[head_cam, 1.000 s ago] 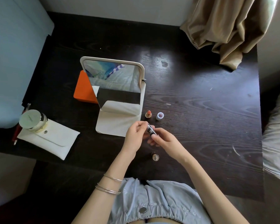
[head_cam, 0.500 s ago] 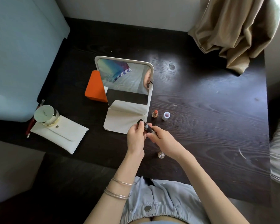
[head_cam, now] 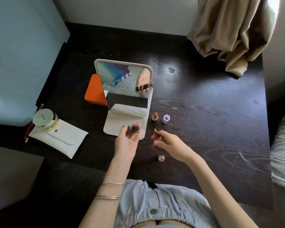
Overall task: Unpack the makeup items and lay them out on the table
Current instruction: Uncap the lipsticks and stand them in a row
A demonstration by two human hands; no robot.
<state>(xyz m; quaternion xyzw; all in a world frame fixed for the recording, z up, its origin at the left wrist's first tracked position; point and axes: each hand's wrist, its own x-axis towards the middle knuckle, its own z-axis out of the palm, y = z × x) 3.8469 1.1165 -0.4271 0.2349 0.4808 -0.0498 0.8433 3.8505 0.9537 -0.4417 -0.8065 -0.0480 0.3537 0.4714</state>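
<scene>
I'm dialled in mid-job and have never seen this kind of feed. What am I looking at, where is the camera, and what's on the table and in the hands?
There is no machine here: a person works with two bare hands. The single picture comes from a wide-angle camera on their head, looking down at a dark wooden table.

The left hand holds a small dark piece, blurred, probably a lipstick cap. The right hand pinches an opened lipstick with a reddish tip.

On the table: a standing mirror with an orange box behind it, another uncapped lipstick standing upright, a small white cap beside it, and a small round gold item near the right wrist. At the left lies a white pouch with a round jar resting on it.
</scene>
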